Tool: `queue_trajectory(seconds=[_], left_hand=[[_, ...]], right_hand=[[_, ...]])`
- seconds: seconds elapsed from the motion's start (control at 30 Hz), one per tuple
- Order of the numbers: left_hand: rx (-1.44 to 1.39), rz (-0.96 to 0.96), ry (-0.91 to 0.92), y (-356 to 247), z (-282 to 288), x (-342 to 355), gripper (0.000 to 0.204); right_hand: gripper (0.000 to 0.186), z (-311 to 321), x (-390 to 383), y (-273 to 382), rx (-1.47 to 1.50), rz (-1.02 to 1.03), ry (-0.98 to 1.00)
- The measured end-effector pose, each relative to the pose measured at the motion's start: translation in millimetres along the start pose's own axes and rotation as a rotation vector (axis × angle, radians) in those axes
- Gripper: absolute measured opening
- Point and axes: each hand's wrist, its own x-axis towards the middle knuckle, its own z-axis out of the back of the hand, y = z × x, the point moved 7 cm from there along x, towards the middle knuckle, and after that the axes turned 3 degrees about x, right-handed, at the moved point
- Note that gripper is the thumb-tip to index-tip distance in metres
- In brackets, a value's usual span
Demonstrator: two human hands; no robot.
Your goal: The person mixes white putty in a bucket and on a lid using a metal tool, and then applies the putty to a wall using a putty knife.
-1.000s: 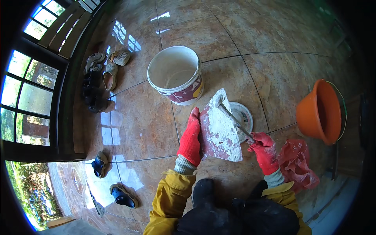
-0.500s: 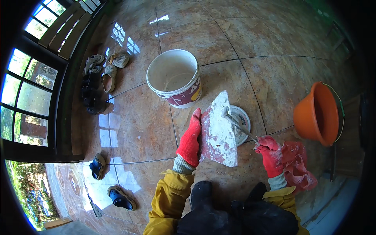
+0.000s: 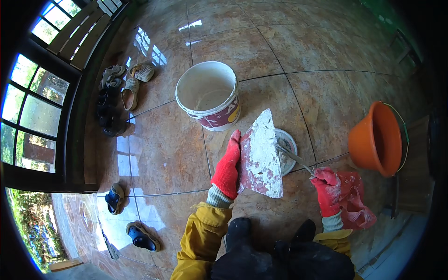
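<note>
My left hand [image 3: 227, 168], in a red glove, grips the left edge of a flat trapezoid board [image 3: 260, 158] smeared with white paste over a reddish surface. My right hand [image 3: 326, 189], also gloved, is closed round the handle of a metal tool [image 3: 299, 158], whose far end is at the board's right edge, partly hidden. Behind the board a round white lid [image 3: 289, 140] lies on the tiles, partly covered. A crumpled pink-red plastic bag [image 3: 352, 210] lies beside my right hand. A white bucket [image 3: 205, 93] with a maroon label stands beyond the board.
An orange bucket [image 3: 366, 135] stands to the right beside a wooden piece [image 3: 415, 163]. Shoes [image 3: 130, 93] line the left side below dark-framed windows [image 3: 35, 112]. Two dark blue clogs [image 3: 142, 237] lie near the bright doorway. My dark-clad legs [image 3: 252, 247] are at the bottom.
My right hand has drawn the tool rightward and downward, from over the board's pasted face to its right edge. My left hand and the board have shifted only slightly.
</note>
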Motion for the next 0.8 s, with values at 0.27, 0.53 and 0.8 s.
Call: queue_trajectory(seconds=[0.27,0.53,0.8], left_hand=[[-0.028,-0.036,0.046,0.7,1.2,-0.7,0.058],[-0.075,0.04,0.0,5.3,0.9,-1.5,0.058],[-0.047,0.051,0.009,8.6,-0.6,0.0,0.057]], right_hand=[[0.027,11.7,6.4,28.8,-0.147,0.144,0.017],[0.027,8.1,5.2,45.8,-0.273,0.183,-0.012],[0.025,17.1,2.1,49.5,-0.243,0.28,-0.072]])
